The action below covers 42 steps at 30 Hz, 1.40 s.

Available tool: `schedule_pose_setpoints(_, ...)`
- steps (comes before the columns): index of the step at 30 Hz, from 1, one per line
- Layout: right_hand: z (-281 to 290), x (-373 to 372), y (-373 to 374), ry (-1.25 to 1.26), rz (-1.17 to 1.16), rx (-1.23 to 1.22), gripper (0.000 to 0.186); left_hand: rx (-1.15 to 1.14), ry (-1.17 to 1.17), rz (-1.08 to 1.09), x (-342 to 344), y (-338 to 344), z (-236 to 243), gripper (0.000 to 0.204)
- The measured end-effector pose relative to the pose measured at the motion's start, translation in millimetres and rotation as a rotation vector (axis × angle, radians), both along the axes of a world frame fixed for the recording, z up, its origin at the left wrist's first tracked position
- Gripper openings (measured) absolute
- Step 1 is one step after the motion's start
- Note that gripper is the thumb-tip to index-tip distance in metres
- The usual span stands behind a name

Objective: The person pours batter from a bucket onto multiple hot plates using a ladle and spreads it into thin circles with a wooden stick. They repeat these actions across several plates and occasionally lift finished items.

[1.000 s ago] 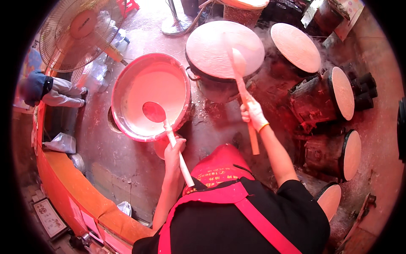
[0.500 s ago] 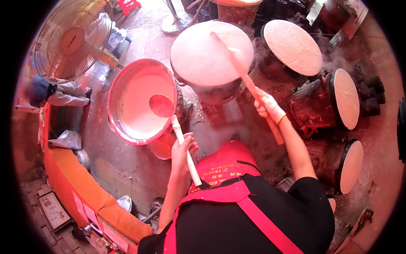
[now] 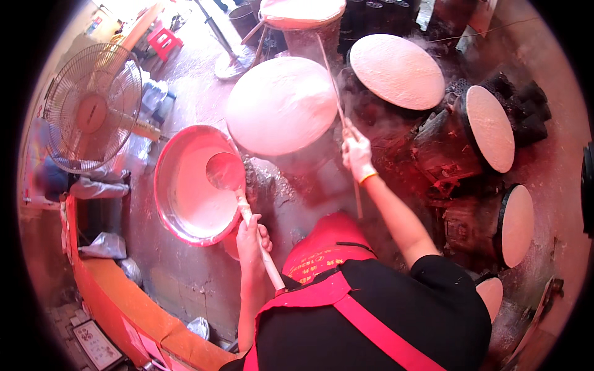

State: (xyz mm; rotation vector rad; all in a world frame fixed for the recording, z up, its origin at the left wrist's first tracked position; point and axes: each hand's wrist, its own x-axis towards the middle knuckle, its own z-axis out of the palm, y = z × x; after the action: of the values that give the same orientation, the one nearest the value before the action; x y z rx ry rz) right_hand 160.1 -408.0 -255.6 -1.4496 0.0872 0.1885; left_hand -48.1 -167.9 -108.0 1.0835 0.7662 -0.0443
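Care counts most: left hand (image 3: 250,234), fist wrapped round the ladle (image 3: 226,172), should lift level over the batter basin (image 3: 185,185) while right hand (image 3: 357,154), pinching the thin stick (image 3: 340,117), stays steady beside the steaming round sheet (image 3: 281,105).

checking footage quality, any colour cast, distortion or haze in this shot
Head view: a strong red-pink cast tints everything; fisheye bends the fan and floor edges near the black rim; steam hazes the area around the right hand and thin stick; the left hand gripping the ladle over the basin stays fairly sharp.
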Motion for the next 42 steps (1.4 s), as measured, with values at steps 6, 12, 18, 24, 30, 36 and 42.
schedule_pose_setpoints(6, 29.7, -22.3, 24.9, -0.049, 0.233, -0.157, 0.035, -0.129, -0.037, -0.046, 12.2, 8.4, -4.5, 0.013)
schedule_pose_setpoints(12, 5.0, -23.4, 20.6, 0.108, -0.127, -0.032, 0.036, -0.219, 0.068, -0.137, 2.7, 14.6, -2.0, 0.011)
schedule_pose_setpoints(18, 26.3, 30.0, -0.7, 0.079, -0.116, -0.001, 0.035, -0.214, 0.115, -0.139, 16.9, -0.9, 5.5, 0.013)
schedule_pose_setpoints(24, 38.9, -19.5, -25.9, 0.278, 0.257, 0.047, 0.035, -0.088, 0.13, -0.226, 51.6, 4.8, -15.8, 0.016)
schedule_pose_setpoints(30, 16.8, -70.8, -28.3, 0.227, -0.09, 0.145, 0.036, 0.182, 0.04, -0.28, 133.7, 0.9, -44.1, 0.011)
schedule_pose_setpoints(36, 37.5, -99.8, 41.3, 0.544, 0.154, 0.347, 0.033, -0.285, 0.14, -0.126, 163.5, -23.7, -65.1, 0.008)
schedule_pose_setpoints(42, 62.4, -67.0, 18.4, 0.382, -0.146, 0.2, 0.028, -1.004, 0.113, -0.251, 111.4, 63.4, 13.4, 0.011)
